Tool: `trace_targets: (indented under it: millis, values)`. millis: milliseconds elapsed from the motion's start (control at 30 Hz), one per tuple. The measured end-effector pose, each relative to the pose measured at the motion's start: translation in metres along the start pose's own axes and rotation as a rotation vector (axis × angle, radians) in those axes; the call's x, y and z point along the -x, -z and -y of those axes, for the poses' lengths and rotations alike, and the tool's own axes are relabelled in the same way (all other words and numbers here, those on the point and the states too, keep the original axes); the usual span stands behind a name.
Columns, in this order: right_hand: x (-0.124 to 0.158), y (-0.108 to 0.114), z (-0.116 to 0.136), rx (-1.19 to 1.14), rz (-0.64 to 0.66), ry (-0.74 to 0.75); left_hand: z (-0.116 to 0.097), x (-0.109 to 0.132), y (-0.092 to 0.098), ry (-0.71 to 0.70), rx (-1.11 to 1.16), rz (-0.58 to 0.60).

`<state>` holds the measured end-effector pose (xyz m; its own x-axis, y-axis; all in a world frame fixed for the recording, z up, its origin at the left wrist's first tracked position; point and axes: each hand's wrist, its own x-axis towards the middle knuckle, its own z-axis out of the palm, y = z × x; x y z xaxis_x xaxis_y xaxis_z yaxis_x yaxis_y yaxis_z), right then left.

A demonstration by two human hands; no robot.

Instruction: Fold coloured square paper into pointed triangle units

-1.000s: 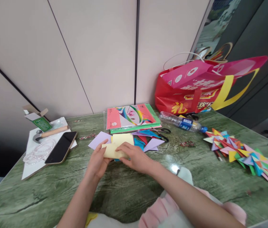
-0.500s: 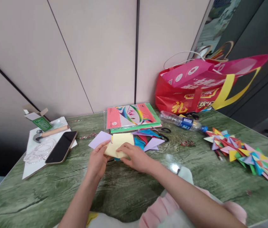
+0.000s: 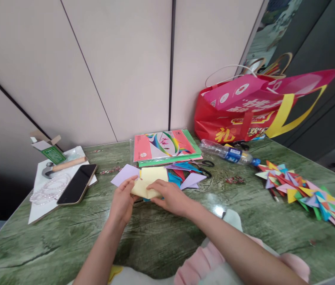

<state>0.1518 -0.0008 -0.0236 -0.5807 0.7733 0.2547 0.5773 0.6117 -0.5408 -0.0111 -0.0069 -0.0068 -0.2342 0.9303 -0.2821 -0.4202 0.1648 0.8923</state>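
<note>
A pale yellow sheet of paper [image 3: 155, 174], partly folded, is between my two hands over the green table [image 3: 75, 245]. My left hand [image 3: 122, 198] pinches its left edge, thumb and fingers closed on it. The fingers of my right hand [image 3: 169, 196] press together on its right part. Lilac paper [image 3: 126, 174] lies just behind my left hand. Blue folded paper [image 3: 174, 179] and another lilac piece [image 3: 193, 180] lie behind my right hand, beside black-handled scissors [image 3: 205, 171].
A paper pack [image 3: 164, 145] lies at the back, with a plastic bottle [image 3: 233, 153] and red bag [image 3: 235, 118] right of it. Colourful folded pieces [image 3: 304, 190] lie far right. A phone [image 3: 77, 184], hammer [image 3: 68, 164], bead strand [image 3: 51, 190] and green box [image 3: 51, 153] are left.
The front part of the yellow paper is now bent, with a crease showing between my hands. Both hands stay in nearly the same place.
</note>
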Motion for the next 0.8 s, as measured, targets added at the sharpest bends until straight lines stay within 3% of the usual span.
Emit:
trace_targets:
  millis: [267, 467, 633, 800]
  values:
    - [-0.0013, -0.0007, -0.0008, -0.003, -0.102, -0.007, -0.0010, 0.0004, -0.0024, 0.004, 0.040, 0.030]
    - [-0.0021, -0.0018, -0.0024, -0.006, -0.054, 0.097, 0.0004, -0.0008, 0.0001, 0.003, 0.025, 0.012]
    - [-0.0019, -0.0012, -0.0004, 0.039, -0.011, 0.087, 0.0014, -0.0008, 0.0009, 0.005, -0.004, 0.030]
    - [-0.0017, -0.0032, -0.0018, -0.054, -0.135, 0.036, -0.0006, 0.0007, -0.0010, 0.010, 0.036, 0.013]
